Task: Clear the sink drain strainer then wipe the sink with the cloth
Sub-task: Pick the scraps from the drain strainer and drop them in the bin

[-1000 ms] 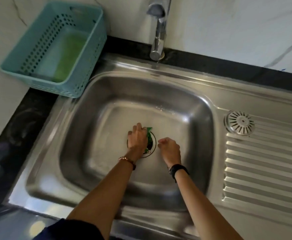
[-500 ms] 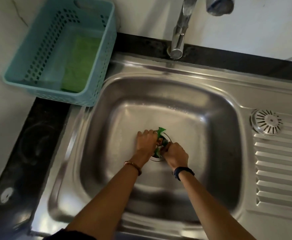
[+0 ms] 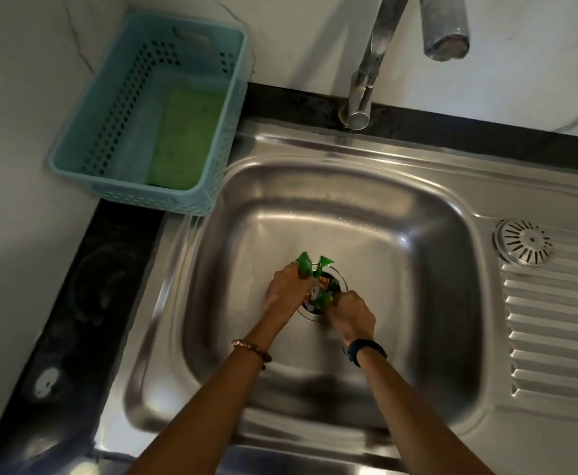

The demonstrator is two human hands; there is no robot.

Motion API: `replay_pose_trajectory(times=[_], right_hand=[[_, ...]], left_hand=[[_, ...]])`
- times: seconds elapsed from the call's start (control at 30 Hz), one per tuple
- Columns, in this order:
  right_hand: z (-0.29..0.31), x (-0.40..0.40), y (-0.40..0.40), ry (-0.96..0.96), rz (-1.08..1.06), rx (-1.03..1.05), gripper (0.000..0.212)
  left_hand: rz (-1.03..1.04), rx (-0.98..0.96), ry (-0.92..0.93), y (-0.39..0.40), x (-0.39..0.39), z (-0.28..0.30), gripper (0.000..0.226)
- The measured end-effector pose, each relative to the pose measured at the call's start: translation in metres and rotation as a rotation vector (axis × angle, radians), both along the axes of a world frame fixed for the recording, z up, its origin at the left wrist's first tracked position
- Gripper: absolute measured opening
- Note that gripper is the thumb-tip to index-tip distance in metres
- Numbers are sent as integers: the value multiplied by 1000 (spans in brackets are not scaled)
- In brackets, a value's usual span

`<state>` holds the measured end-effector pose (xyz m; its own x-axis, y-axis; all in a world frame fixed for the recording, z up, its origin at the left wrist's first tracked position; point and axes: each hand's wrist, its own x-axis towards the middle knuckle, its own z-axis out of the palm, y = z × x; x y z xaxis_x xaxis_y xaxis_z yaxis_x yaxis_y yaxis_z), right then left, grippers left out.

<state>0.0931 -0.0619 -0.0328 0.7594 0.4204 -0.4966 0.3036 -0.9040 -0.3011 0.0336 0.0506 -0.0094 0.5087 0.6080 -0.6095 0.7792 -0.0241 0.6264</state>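
Fingers (image 3: 299,270) of the left hand (image 3: 285,291) grip green scraps (image 3: 306,264); the right hand (image 3: 351,315) pinches more at the drain strainer (image 3: 328,291), low in the steel sink (image 3: 417,303). Up and left of them on the black bench (image 3: 75,320), a blue basket (image 3: 116,186) holds the green cloth (image 3: 184,138). Since a second ago, the right hand has closed in on the strainer. No readable writing.

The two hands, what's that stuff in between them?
Green and orange scraps in the drain lie between the left hand and right hand, seen from the head view.
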Motion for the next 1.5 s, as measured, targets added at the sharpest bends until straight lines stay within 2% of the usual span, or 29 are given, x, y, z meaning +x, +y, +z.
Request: replay_pose_trajectory(times=[0.2, 0.3, 0.33, 0.47, 0.57, 0.7, 0.83, 1.0, 1.1, 1.2, 1.3, 1.5], right_hand=[[50, 2, -3, 156, -317, 432, 14], [83, -4, -5, 210, -332, 652, 13], [95, -9, -6, 236, -313, 709, 16], [134, -36, -13, 379, -193, 882, 18], [154, -70, -20, 471, -45, 932, 18], [169, -141, -41, 607, 218, 935, 21], [158, -223, -71, 697, 483, 840, 14], [123, -317, -101, 707, 780, 662, 10], [87, -367, -110, 608, 990, 546, 3], [26, -420, -113, 503, 1154, 422, 12], [-50, -463, -116, 452, 1293, 278, 13], [-233, -529, -108, 306, 1366, 47, 17]], left_hand=[[220, -57, -100, 2, -10, 24, 28], [332, -85, -308, -1, -21, 51, 5], [360, -89, -375, -4, -28, 62, 6], [476, -117, -550, -22, -72, 104, 11], [664, -106, -690, -46, -125, 129, 16], [959, -112, -867, -106, -217, 144, 26], [1196, -52, -874, -177, -297, 135, 25], [1528, -39, -804, -253, -385, 101, 17], [1659, -89, -678, -280, -434, 66, 10], [1680, -108, -474, -297, -481, 5, 14], [1671, -103, -266, -306, -522, -72, 11], [1562, -26, 1, -296, -581, -248, 7]])
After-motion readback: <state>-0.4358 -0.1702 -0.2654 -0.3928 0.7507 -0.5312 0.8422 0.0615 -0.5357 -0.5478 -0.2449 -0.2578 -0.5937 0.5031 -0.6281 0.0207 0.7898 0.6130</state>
